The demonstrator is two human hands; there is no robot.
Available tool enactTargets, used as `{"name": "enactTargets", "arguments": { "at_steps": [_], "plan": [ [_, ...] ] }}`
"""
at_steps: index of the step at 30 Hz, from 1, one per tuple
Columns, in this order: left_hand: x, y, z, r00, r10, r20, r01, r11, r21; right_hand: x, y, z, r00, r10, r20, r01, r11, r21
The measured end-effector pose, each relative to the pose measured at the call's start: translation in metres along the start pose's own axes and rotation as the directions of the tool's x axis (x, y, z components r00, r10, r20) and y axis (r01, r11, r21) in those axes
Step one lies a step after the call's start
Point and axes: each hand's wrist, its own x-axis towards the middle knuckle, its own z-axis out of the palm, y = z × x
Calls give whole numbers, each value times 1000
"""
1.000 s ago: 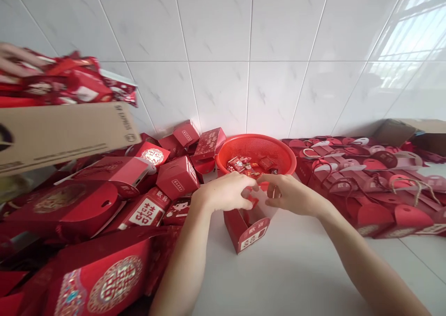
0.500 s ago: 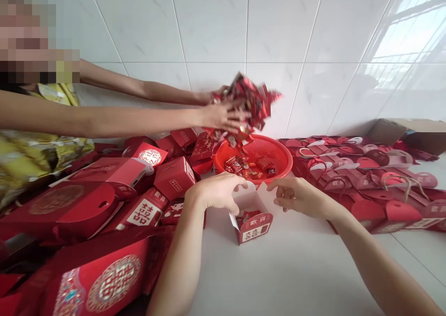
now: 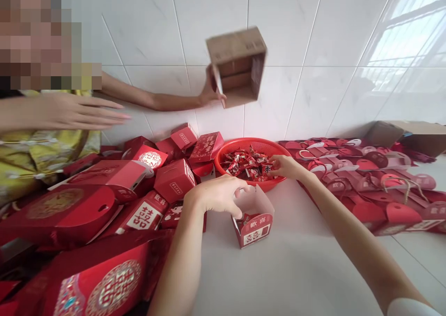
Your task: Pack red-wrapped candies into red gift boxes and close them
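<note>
A small red paper gift box (image 3: 257,232) with white characters stands open-topped on the white table, several wrapped candies inside. My left hand (image 3: 219,195) is curled over its left wall, thumb and fingers on either side. Behind the box, a red plastic basket (image 3: 223,145) holds a heap of red-wrapped candies (image 3: 244,162). My right hand (image 3: 287,167) reaches over the basket's right rim, its bent fingertips on a candy at the heap's edge.
Red gift boxes (image 3: 174,181) are piled on the left. Rows of closed red boxes (image 3: 369,204) fill the right. Another person's hand (image 3: 211,90) tips up a brown cardboard box (image 3: 233,44) by the tiled wall. A second cardboard box (image 3: 411,132) stands far right.
My right hand has moved from beside the gift box to the basket's candies. The other person's candies have dropped into the basket, and that person now lifts a cardboard box.
</note>
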Motion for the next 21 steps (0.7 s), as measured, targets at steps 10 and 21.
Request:
{"name": "enactTargets", "arguments": {
  "at_steps": [10,21],
  "plan": [
    [1,-3,-1,1000,28,-11,-28,1000,5,22,6,11,999,-15,42,14,999,33],
    [0,-7,-2,996,-23,-84,23,1000,-1,-35,-43,-13,976,-145,-163,218,636,740]
  ]
}}
